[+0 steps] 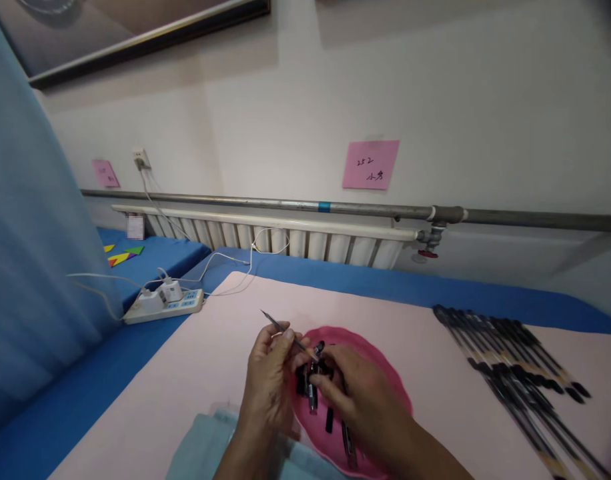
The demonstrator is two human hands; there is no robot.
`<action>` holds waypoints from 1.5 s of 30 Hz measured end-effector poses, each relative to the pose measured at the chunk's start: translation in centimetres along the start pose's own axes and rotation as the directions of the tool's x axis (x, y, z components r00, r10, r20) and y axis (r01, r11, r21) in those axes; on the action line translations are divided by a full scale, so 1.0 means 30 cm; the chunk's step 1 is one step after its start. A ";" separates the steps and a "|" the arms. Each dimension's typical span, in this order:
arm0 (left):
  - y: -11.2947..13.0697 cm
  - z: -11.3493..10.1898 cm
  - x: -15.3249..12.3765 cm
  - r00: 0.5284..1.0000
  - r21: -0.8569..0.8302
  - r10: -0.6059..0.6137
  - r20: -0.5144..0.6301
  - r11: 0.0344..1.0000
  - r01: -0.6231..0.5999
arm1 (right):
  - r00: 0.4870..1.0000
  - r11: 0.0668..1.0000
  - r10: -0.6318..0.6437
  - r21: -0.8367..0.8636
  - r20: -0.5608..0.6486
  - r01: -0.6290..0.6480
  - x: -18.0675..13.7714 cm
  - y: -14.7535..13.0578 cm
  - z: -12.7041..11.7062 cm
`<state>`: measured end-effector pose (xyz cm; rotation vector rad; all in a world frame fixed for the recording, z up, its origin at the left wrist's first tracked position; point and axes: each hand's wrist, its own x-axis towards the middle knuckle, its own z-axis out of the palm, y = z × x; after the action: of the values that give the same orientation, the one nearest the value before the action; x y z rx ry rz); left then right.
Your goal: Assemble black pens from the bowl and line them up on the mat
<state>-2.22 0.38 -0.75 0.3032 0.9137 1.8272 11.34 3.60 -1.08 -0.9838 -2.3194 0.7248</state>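
Observation:
My left hand (273, 370) is closed, pinching a slim dark rod (273, 320) with a pointed tip, which looks like a pen refill. The tip points up and left; its lower end reaches toward my right fingers. My right hand (360, 383) is curled over a pink scalloped plate (403, 393), thumb and fingers drawn together near the rod's lower end. What they grip is hidden among dark parts. On the plate lie several black and clear pieces that look like pen parts, among them a clear-ended piece (313, 400) and a black strip (329, 420).
Rows of slim black pen-like sticks (505, 347) lie at the right on the pink sheet (385, 313). A light-blue cloth (198, 440) is beneath my left forearm. At the left are a power strip (185, 305) with cables and a blue curtain (30, 233). A radiator (295, 243) runs behind.

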 end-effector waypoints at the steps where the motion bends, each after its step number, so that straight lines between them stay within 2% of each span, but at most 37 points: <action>1: 0.000 -0.001 0.000 1.000 0.001 -0.001 0.005 1.000 0.001 | 1.000 1.000 -0.003 -0.028 -0.012 0.003 -0.001 0.001 0.001; 7: 0.002 -0.003 0.001 1.000 -0.004 0.023 0.011 1.000 -0.023 | 0.998 0.996 -0.055 -0.071 0.043 0.058 -0.003 0.006 0.005; 12: 0.004 -0.003 0.000 1.000 -0.002 0.006 -0.004 1.000 -0.006 | 0.994 0.985 -0.108 -0.137 -0.026 0.103 -0.004 0.017 0.011; 17: 0.004 -0.004 0.001 1.000 -0.013 0.006 -0.004 1.000 -0.006 | 0.985 0.974 -0.174 -0.149 0.005 0.173 -0.005 0.019 0.013; 23: 0.006 0.000 -0.001 1.000 0.004 0.013 -0.011 1.000 -0.013 | 0.965 0.945 -0.251 -0.238 -0.078 0.226 -0.003 0.021 0.019; 30: 0.009 0.011 -0.008 0.999 0.037 0.016 -0.046 0.999 -0.014 | 0.945 0.934 -0.311 -0.214 -0.098 0.285 -0.007 0.027 0.022; 35: 0.006 0.006 -0.008 0.999 0.057 0.008 -0.033 0.998 -0.006 | 0.961 0.944 -0.265 -0.223 -0.083 0.241 -0.008 0.025 0.027; 42: 0.012 0.004 -0.005 1.000 0.051 -0.027 -0.007 0.998 0.027 | 0.997 0.998 -0.067 0.006 0.030 0.066 0.003 -0.009 -0.007; 45: 0.020 -0.004 0.002 1.000 0.058 -0.012 -0.019 0.998 0.013 | 0.990 0.999 -0.022 -0.035 0.140 0.027 0.005 -0.004 -0.023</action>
<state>-2.73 0.28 -0.43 0.3168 0.9805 1.7972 11.63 3.83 -0.48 -0.9462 -2.4694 0.7657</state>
